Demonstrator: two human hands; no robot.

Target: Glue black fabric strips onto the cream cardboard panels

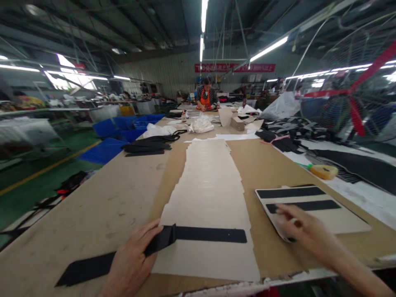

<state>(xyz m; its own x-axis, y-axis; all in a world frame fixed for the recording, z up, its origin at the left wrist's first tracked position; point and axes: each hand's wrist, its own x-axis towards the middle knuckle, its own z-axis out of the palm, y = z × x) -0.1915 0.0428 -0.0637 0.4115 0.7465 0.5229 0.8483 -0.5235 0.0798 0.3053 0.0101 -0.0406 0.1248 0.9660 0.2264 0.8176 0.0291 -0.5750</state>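
I'm watching the left hand (133,255) grasping black strips (89,269) slanting away rightward by the worktop's (123,198) near edge, one crosswise strip (213,235) lying on pale sheets (207,181), while the right hand (298,225), grip unreadable, is reaching over one panel's (343,225) two black bands (291,192).

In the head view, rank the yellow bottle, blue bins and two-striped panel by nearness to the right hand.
1. Two-striped panel: directly under the right hand.
2. Yellow bottle: beyond the panel, right side.
3. Blue bins: past the table's left edge.
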